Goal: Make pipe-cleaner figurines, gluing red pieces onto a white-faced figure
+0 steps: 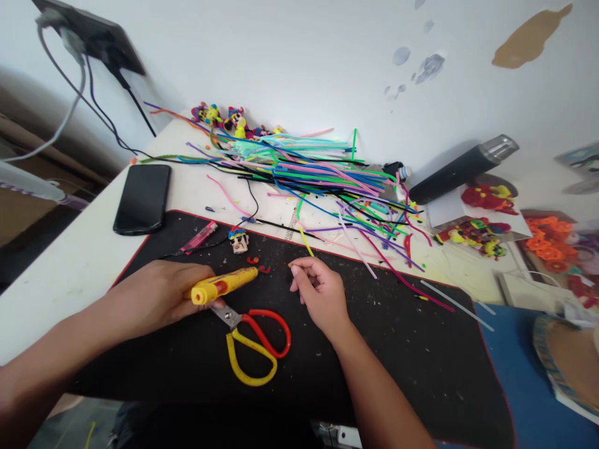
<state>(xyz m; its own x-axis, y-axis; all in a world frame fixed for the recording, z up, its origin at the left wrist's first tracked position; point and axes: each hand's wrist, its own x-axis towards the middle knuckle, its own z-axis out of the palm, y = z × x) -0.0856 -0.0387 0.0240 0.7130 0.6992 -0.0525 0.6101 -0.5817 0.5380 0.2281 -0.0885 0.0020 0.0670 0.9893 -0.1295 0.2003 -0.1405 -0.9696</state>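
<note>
My left hand (187, 290) is wrapped round a yellow hot glue gun (229, 285), held over the black mat. To its right, my right hand (322, 290) is closed in a pinch; a tiny orange-brown piece shows at the fingertips, too small to name. Under the glue gun lie scissors (255, 343) with one red and one yellow handle, their blades partly hidden by my left hand. Small red curled pieces (259, 265) rest between my hands. Behind them is a little white figure head (238, 240) with a blue and red top.
Pipe cleaners (318, 165) in many colours pile along the wall. A black phone (143, 199) lies left, near a pink utility knife (199, 237). At the right are a black thermos (461, 168) and finished figures (475, 237). Cables (93, 93) hang from a power strip.
</note>
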